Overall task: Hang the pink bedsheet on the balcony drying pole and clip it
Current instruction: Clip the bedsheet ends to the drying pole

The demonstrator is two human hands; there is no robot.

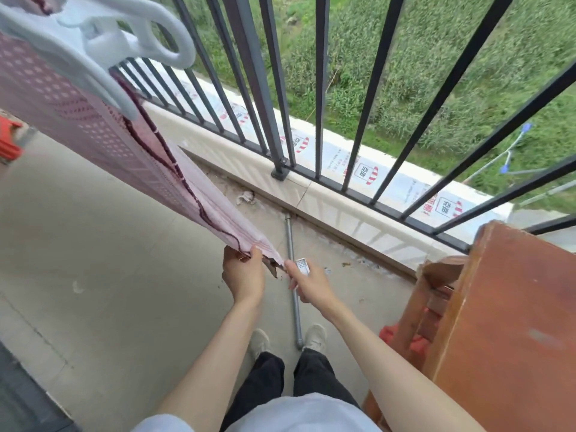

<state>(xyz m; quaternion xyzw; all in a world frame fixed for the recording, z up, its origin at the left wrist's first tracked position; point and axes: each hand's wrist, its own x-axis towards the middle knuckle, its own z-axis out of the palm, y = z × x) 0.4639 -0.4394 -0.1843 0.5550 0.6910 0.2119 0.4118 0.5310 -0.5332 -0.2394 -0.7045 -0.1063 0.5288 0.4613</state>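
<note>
Head view: hands (243,272) on bedsheet (93,126)

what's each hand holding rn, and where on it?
Left hand grips the pink bedsheet at its lower corner edge; right hand pinches the same hem just beside it.

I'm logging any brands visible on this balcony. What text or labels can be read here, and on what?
"京品", roughly, in a boxed logo repeated on the white protective film covering the ledge outside the railing; blurred, so uncertain.
Small print beside those logos: too small to read.
Grid-marked white object by the right hand: no legible text.
</note>
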